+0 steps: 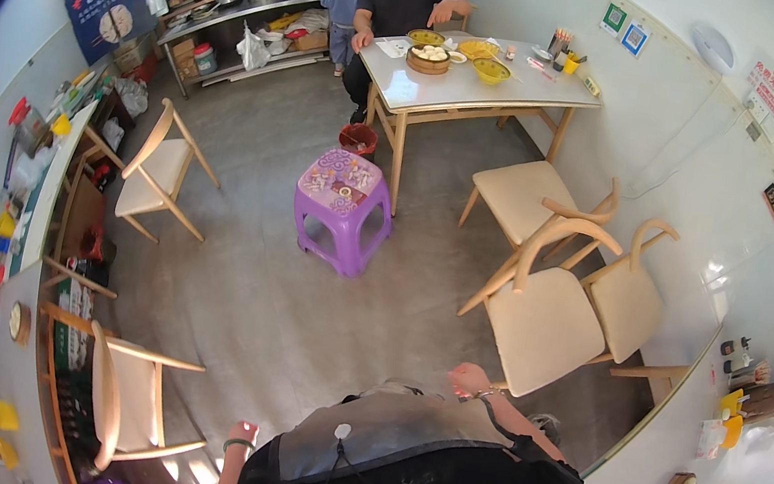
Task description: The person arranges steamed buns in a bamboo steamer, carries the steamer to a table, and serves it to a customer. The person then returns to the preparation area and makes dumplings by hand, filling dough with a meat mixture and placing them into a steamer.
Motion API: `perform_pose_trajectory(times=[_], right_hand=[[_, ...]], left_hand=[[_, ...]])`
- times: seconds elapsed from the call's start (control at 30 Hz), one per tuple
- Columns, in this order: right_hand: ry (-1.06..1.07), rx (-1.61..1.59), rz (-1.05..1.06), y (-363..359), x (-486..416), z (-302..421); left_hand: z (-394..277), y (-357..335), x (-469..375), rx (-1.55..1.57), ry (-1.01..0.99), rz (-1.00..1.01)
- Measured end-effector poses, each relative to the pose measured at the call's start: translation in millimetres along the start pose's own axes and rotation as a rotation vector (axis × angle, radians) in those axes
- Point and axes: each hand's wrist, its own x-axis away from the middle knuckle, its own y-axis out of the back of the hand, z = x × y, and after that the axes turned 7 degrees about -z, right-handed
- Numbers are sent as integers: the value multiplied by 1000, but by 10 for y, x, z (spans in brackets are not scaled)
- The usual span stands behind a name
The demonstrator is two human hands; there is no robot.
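My left hand (244,433), with a green bangle at the wrist, hangs low beside the grey apron (388,425). Its fingers are mostly hidden. My right hand (469,378) is in front of my right hip, near the wooden chair with a cream seat (544,331). Nothing shows clearly in it, and its fingers are too small to make out. Ahead on the floor stands a purple plastic stool (350,232) with small pieces on its patterned top. A dark red bin (359,137) sits just behind it.
A seated person (402,5) is at the table (418,91), which holds a bamboo steamer of buns (428,58) and yellow bowls (490,71). A child (343,15) stands by the kitchen counter (240,17). Chairs flank both sides, including one at left (158,179). Grey floor (237,279) lies between.
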Motion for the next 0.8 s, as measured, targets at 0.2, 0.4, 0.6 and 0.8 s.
perform_pose_trajectory(times=[0.2, 0.4, 0.6, 0.8], right_hand=[[-196, 57, -70, -273, -1083, 669], [115, 456, 90, -476, -2832, 1904], [291, -135, -91, -321, -3265, 4464], [635, -450, -321, 51, -3470, 6144]], left_hand=[[-529, 810, -1747, 405, -4, -43], [-986, 784, -2690, 202, -171, 14], [-1302, 1405, -3760, 74, -146, 174], [-1649, 2047, -5356, -13, -253, 173]])
